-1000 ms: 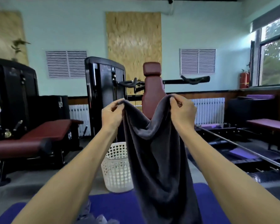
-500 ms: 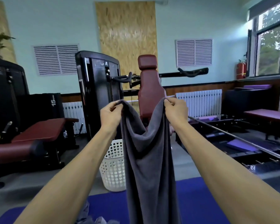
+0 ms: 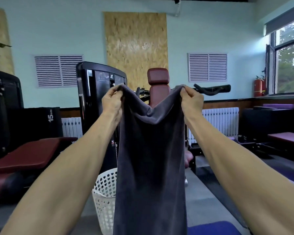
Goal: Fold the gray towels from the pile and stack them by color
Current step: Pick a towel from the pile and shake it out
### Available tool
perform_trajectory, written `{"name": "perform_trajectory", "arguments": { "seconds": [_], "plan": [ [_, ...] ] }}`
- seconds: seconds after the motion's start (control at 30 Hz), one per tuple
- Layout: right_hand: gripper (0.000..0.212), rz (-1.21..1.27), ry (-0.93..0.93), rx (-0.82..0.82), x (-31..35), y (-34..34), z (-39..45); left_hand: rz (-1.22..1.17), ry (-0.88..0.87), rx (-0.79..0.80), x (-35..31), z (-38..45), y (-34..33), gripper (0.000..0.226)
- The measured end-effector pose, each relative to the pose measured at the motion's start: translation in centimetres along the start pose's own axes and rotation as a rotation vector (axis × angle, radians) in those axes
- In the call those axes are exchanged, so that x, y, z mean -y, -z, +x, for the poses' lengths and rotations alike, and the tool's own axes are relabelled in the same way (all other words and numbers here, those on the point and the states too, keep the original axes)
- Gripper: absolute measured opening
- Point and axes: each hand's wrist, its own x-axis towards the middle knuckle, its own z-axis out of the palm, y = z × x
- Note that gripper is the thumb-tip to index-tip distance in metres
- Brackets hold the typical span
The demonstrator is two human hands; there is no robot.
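Pale green gym wall (image 3: 75, 31), maroon benches (image 3: 29, 155), daylit window (image 3: 288, 65).

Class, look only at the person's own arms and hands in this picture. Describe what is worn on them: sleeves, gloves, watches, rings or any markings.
Both forearms are bare as far as the frame shows, with no sleeve in view. The left hand and right hand wear no gloves. No watch, bracelet or wristband shows on either wrist, and no ring or marking can be made out on the visible fingers.
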Motion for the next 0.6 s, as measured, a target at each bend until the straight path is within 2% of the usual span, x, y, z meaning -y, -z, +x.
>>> {"name": "perform_trajectory", "arguments": {
  "seconds": [0.3, 0.5, 0.6],
  "plan": [
    [0.020, -0.009, 0.092, -0.005, 2.0, -0.4, 0.4, 0.111, -0.040, 0.015, -1.9, 0.5, 1.0, 0.028],
    [0.019, -0.260, 0.087, 0.063, 3.6, 2.8, -5.8, 0.394, -0.043, 0.011, -3.0, -5.7, 3.4, 0.016],
    [0.018, -0.426, 0.087, 0.135, 3.9, 5.5, -10.5, 0.582, -0.029, 0.075, -3.1, -10.5, 5.5, 0.011]
  ]
}}
